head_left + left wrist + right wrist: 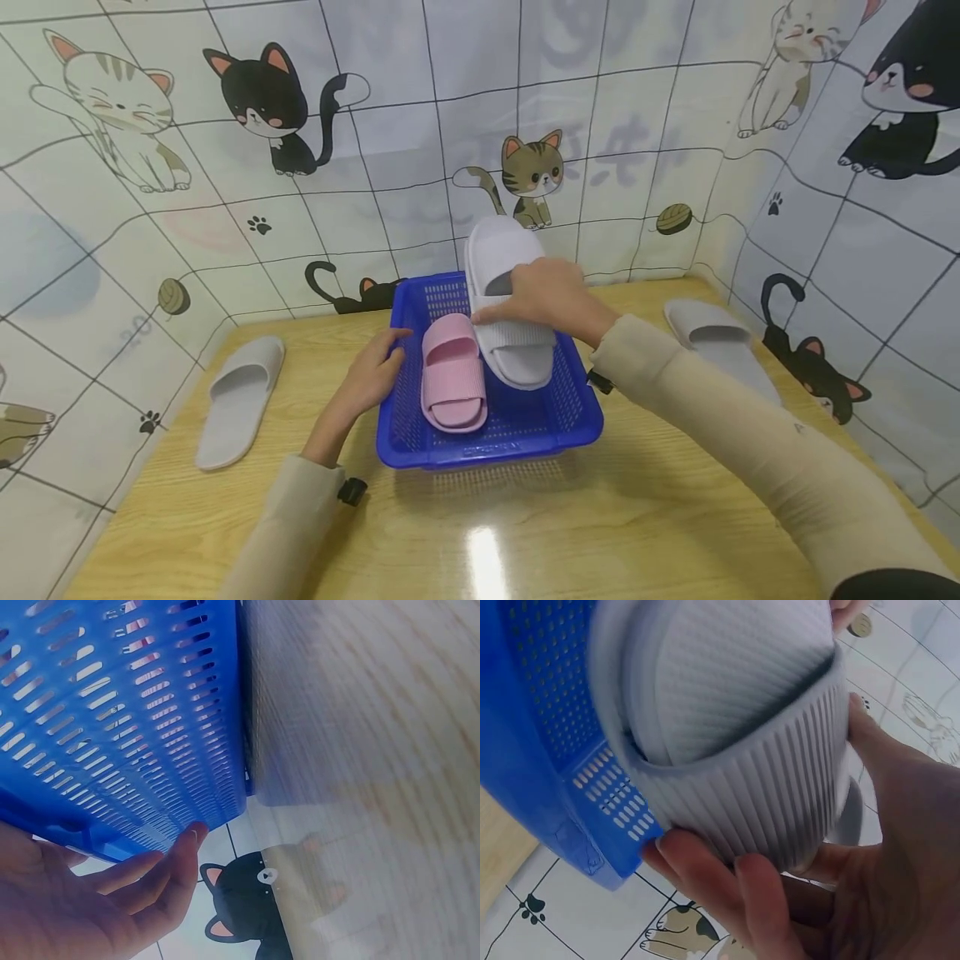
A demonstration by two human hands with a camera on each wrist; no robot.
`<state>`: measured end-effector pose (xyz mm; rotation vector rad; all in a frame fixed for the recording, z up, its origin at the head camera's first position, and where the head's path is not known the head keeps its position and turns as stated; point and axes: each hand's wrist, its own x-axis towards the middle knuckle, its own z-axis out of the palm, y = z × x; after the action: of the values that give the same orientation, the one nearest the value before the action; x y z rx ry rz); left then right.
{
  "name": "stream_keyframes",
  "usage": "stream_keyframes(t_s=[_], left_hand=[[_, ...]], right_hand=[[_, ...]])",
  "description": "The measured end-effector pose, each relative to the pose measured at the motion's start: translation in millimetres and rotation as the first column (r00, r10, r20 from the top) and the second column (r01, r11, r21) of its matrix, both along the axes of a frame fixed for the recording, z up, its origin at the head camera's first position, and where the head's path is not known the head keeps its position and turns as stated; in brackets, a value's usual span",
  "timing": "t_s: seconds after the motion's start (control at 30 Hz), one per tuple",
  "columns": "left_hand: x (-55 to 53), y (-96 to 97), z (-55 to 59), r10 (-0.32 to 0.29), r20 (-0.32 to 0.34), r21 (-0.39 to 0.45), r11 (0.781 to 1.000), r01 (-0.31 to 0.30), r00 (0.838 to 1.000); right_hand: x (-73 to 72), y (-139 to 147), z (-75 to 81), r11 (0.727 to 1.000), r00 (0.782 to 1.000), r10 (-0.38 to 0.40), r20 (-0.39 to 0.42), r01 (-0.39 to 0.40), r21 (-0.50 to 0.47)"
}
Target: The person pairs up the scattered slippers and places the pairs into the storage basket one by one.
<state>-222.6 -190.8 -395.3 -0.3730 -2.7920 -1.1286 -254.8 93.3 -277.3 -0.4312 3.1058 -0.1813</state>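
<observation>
In the head view my right hand [551, 296] grips a white slipper [521, 367] with a ribbed strap, over the right part of a blue plastic basket [487, 454]. A second white slipper seems nested with it; the hand partly hides them. The right wrist view shows my fingers [761, 900] around the ribbed strap [757, 802]. Inside the basket, at left, lie pink slippers [453, 379], apparently a nested pair. My left hand [375, 371] rests at the basket's left rim; in the left wrist view its loosely extended fingers [176, 874] touch the perforated side wall [150, 742].
A pale grey slipper [242, 404] lies on the wooden table [337, 533] at left. Another grey slipper [720, 346] lies at right, partly behind my right sleeve [697, 400]. A cat-patterned tile-print wall [405, 142] stands behind and at both sides.
</observation>
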Motion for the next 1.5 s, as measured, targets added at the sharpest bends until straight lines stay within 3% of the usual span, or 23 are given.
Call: stream_keyframes(t_s=[0.23,0.4,0.6,0.8,1.1,1.3,1.4,1.5], left_hand=[[1.3,-0.2,1.3,-0.001,-0.004,-0.004,1.0,0.001,1.0],[1.6,0.1,1.7,-0.001,0.012,0.002,1.0,0.001,1.0],[2.0,0.2,2.6,-0.003,0.014,0.008,1.0,0.003,1.0],[1.1,-0.5,1.8,0.003,0.024,0.009,1.0,-0.003,1.0],[-0.1,1.5,0.8,-0.001,0.028,0.009,1.0,0.001,1.0],[-0.9,2.3,-1.3,0.002,0.033,0.008,1.0,-0.003,0.999],[-0.6,1.6,-1.5,0.002,0.037,0.011,1.0,-0.003,0.999],[0.2,1.0,-0.3,0.01,0.035,0.011,1.0,-0.01,0.999]], right_hand=[[-4.7,-16,-1.1,0.992,0.998,0.029,0.05,-0.034,0.122],[-6.7,-25,-4.1,0.975,0.996,0.007,0.088,-0.026,0.22],[-4.4,-30,-8.8,0.96,0.991,0.018,0.13,-0.053,0.274],[-4.9,-32,-18.9,0.966,0.984,-0.001,0.178,-0.046,0.256],[-5.2,-30,-30.5,0.975,0.944,-0.041,0.328,-0.034,0.221],[-7.0,-25,-19.7,0.971,0.922,-0.035,0.385,-0.061,0.233],[-7.9,-25,-10.1,0.975,0.899,-0.013,0.438,-0.086,0.204],[-7.5,-24,-0.4,0.981,0.905,0.032,0.425,-0.11,0.161]])
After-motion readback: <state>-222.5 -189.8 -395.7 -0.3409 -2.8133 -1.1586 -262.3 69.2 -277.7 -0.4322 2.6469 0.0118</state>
